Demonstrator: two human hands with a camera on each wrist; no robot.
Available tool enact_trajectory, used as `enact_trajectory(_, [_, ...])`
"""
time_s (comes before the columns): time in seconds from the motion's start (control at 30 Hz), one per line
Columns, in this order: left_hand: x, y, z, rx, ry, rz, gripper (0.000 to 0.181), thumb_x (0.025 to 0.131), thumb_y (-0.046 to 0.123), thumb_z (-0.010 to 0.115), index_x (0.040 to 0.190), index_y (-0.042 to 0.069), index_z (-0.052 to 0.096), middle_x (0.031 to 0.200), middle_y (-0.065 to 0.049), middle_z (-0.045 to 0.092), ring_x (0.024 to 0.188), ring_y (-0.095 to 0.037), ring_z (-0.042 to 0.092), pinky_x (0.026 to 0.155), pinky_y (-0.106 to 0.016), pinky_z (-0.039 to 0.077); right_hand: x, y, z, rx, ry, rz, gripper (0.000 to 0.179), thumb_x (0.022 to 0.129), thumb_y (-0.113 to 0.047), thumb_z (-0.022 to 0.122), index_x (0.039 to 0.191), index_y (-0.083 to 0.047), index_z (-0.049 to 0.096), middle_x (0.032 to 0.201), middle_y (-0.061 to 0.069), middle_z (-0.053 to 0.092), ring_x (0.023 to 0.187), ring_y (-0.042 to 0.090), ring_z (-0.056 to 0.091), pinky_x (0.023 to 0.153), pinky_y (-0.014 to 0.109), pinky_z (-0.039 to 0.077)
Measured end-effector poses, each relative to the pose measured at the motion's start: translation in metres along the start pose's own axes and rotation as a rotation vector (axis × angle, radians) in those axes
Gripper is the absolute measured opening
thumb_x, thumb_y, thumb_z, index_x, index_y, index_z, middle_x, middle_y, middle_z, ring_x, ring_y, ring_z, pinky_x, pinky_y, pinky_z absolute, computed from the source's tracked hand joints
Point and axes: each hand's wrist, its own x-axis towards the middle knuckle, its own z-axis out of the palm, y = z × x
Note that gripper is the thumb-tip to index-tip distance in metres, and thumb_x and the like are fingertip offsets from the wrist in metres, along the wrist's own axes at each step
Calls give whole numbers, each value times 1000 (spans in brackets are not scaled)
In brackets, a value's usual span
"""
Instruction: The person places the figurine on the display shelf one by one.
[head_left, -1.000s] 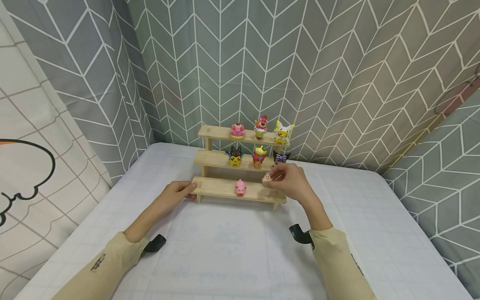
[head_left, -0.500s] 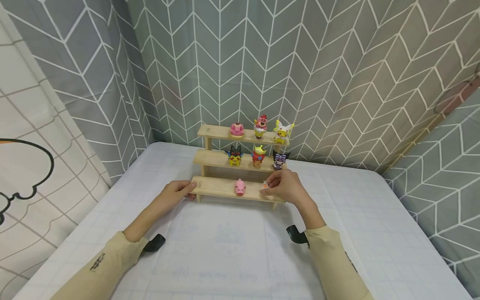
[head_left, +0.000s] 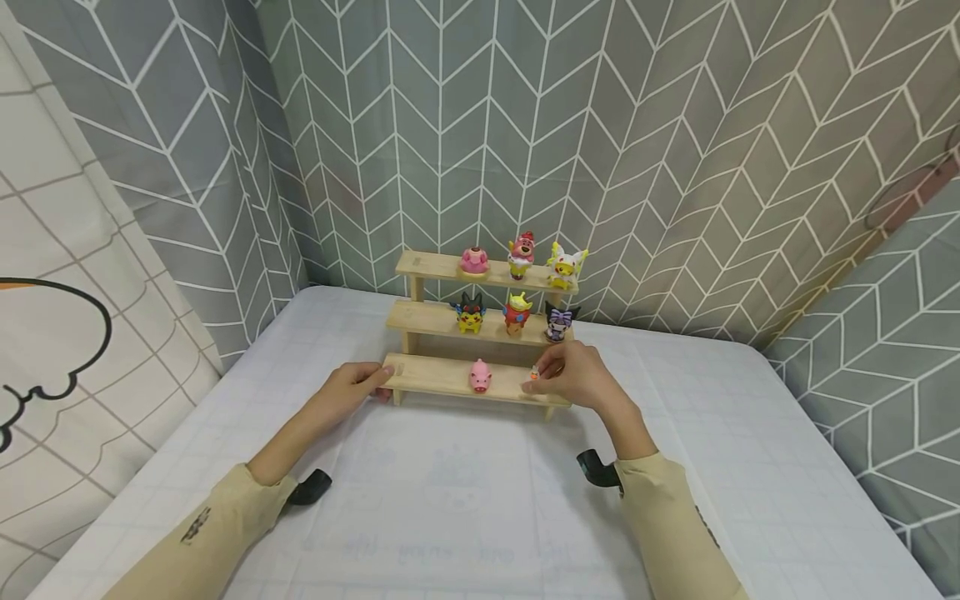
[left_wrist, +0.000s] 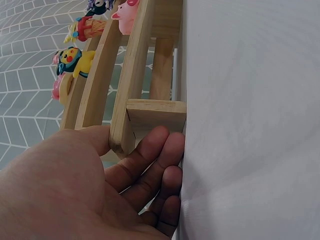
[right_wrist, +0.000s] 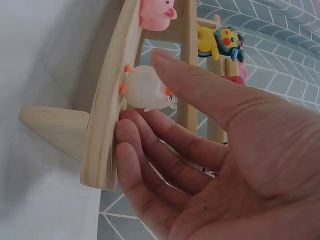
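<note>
My right hand (head_left: 581, 375) has its thumb and fingers around a small white duck figurine (right_wrist: 145, 87), whose orange feet are against the bottom board of a three-step wooden display stand (head_left: 435, 375). In the right wrist view the fingers curl beside the duck, the thumb passes at its other side, and firm contact is hard to tell. My left hand (head_left: 351, 390) grips the left end of that board, thumb on top (left_wrist: 97, 137) and fingers underneath. Left of the duck stands a pink pig figurine (head_left: 480, 377).
On the middle step are a black-hooded yellow figurine (head_left: 470, 313), a red one (head_left: 517, 315) and a black-and-purple one (head_left: 558, 322). The top step bears two pink figurines and a white-and-yellow one (head_left: 566, 267). A white cloth (head_left: 450, 500) covers the table; patterned curtains (head_left: 465, 125) hang behind.
My right hand has lowered the duck onto the right part of the bottom step, then shifted it slightly right. The black-and-purple figurine has come into fuller view. My left hand has stayed put.
</note>
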Motion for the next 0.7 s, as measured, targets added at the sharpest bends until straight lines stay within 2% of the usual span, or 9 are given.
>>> enact_trajectory(0.2, [0,0,1,-4,5,-12,44,111,41,54,102,4,76,92,-6,77,92,-16,66,91,-34,48,-1,2,-4,-3,-38,5,34,82,-34,93,95,-7,76,87,3,76,84,14,69,77,32,53])
enact_trajectory(0.43, [0,1,1,-4,7,-23,44,111,41,54,106,4,76,93,-6,77,93,-15,66,90,-32,48,-4,5,-15,14,-83,-27,32,85,-29,90,101,-4,78,93,6,77,87,19,71,77,33,54])
enact_trajectory(0.7, [0,3,0,-15,5,-24,43,111,40,55,106,3,75,93,-5,76,92,-16,64,91,-34,48,-10,19,-24,-2,-58,-21,29,88,-28,88,103,-5,78,94,7,78,89,19,72,78,34,53])
